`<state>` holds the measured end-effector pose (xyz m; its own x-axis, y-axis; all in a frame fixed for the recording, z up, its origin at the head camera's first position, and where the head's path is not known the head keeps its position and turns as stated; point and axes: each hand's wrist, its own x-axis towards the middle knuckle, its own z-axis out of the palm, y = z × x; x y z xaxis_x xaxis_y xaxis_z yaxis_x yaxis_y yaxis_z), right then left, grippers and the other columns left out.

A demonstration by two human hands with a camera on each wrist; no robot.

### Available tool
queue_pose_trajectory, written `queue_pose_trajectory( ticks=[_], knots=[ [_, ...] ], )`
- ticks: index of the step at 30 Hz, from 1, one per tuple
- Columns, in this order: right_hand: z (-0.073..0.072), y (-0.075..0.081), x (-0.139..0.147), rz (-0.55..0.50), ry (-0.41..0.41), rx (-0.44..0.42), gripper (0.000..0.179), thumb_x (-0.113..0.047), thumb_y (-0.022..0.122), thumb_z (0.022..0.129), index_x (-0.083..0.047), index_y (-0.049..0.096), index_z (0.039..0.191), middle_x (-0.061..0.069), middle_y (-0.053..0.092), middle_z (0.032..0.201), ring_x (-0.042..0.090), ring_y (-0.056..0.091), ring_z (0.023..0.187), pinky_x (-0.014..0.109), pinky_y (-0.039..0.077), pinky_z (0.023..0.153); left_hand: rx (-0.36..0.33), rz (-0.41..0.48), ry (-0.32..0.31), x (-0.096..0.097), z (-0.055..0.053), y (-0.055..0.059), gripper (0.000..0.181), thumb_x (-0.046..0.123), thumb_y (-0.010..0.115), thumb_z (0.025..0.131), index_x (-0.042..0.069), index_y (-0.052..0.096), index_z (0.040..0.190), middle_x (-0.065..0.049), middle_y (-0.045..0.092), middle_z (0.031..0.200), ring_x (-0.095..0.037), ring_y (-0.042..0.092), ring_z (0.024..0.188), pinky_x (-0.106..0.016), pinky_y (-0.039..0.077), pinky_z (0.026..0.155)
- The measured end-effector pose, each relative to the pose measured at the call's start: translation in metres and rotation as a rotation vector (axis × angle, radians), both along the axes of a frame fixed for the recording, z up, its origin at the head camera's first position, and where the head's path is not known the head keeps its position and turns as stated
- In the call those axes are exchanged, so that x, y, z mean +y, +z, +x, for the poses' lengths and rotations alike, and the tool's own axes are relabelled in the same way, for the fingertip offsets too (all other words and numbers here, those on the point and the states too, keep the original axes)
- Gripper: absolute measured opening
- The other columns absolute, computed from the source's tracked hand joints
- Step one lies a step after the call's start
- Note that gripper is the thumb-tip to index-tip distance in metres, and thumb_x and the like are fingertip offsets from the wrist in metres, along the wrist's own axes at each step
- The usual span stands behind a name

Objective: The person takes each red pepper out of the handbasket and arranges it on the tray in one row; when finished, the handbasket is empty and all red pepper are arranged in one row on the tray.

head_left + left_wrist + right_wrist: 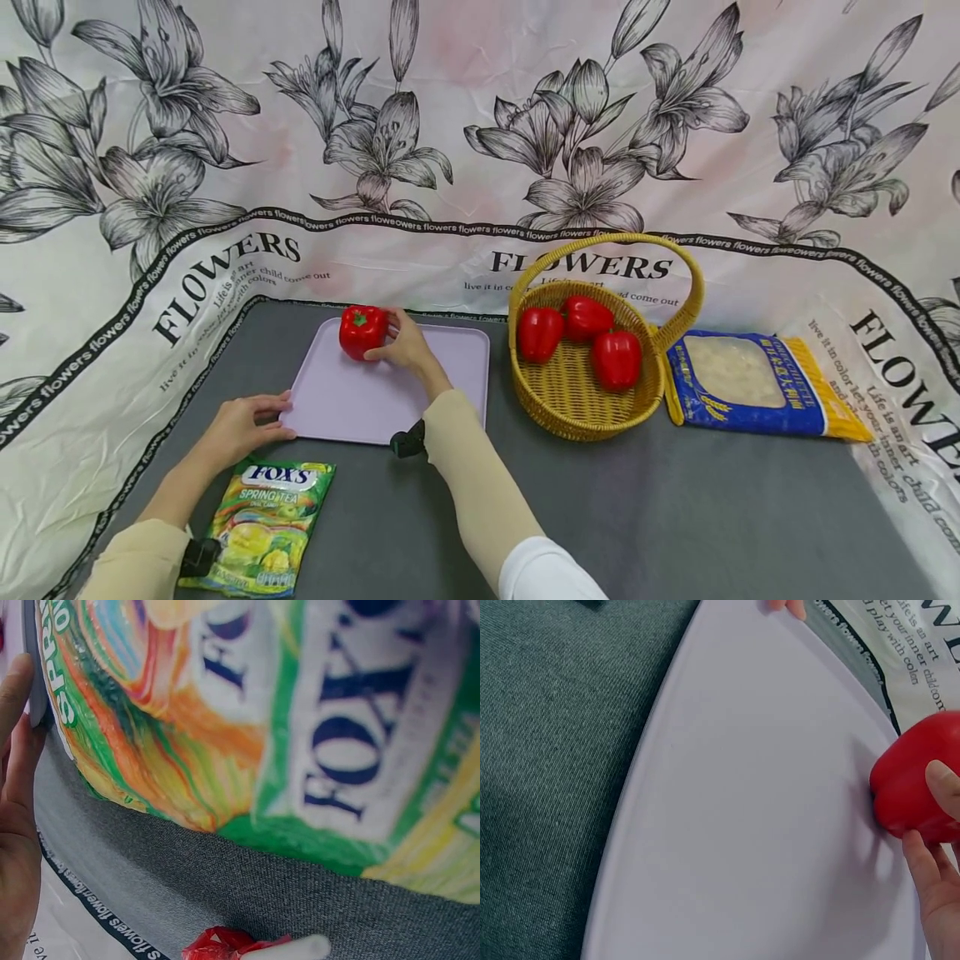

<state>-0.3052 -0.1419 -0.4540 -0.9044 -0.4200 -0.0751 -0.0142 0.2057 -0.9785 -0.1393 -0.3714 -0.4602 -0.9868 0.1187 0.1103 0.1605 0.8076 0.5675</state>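
A red bell pepper (363, 332) is at the far left part of a pale lilac tray (337, 417). My right hand (408, 343) grips the pepper from its right side, thumb and fingers apart around it; in the right wrist view the thumb lies across the red pepper (911, 780). My left hand (243, 427) touches the tray's left edge with fairly straight fingers and thumb. Just in front of that hand lies a green and yellow Fox's Spring Tea candy bag (262, 525), which fills much of the left wrist view.
Right of the tray stands a yellow wicker basket (577, 421) with a tall handle, holding three red bell peppers (617, 360). Beside it lies a blue and yellow pasta bag (738, 383). A flower-printed cloth (420, 108) rises behind the grey tabletop (675, 517).
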Motion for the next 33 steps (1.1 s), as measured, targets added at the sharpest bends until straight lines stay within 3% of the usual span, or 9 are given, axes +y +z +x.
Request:
queue_pose_trajectory(
  ticks=[9,18,33],
  knots=[
    [0.005,-0.012,0.002,-0.023,0.017,0.018,0.082,0.007,0.08,0.071,-0.006,0.04,0.142,0.013,0.048,0.141,0.029,0.049,0.127,0.035,0.042,0.102,-0.004,0.043,0.006,0.002,0.005,-0.01,0.045,0.013,0.083,0.073,-0.01,0.067,0.108,-0.026,0.06,0.12,-0.036,0.066,0.097,-0.039,0.054,0.077],
    [0.004,-0.005,0.0,-0.051,0.032,0.033,0.08,0.007,0.08,0.072,-0.005,0.042,0.142,0.014,0.047,0.141,0.03,0.049,0.126,0.037,0.041,0.102,-0.006,0.058,0.024,0.001,0.003,-0.005,0.046,0.013,0.083,0.073,-0.01,0.066,0.109,-0.027,0.06,0.121,-0.037,0.065,0.098,-0.039,0.053,0.078],
    [-0.001,-0.012,-0.002,-0.064,0.03,0.007,0.08,0.008,0.079,0.072,-0.007,0.042,0.142,0.014,0.048,0.141,0.031,0.049,0.126,0.038,0.041,0.102,-0.016,0.073,0.025,0.0,0.002,-0.007,0.047,0.013,0.083,0.073,-0.01,0.066,0.11,-0.026,0.059,0.123,-0.037,0.065,0.099,-0.039,0.053,0.078]
  ],
)
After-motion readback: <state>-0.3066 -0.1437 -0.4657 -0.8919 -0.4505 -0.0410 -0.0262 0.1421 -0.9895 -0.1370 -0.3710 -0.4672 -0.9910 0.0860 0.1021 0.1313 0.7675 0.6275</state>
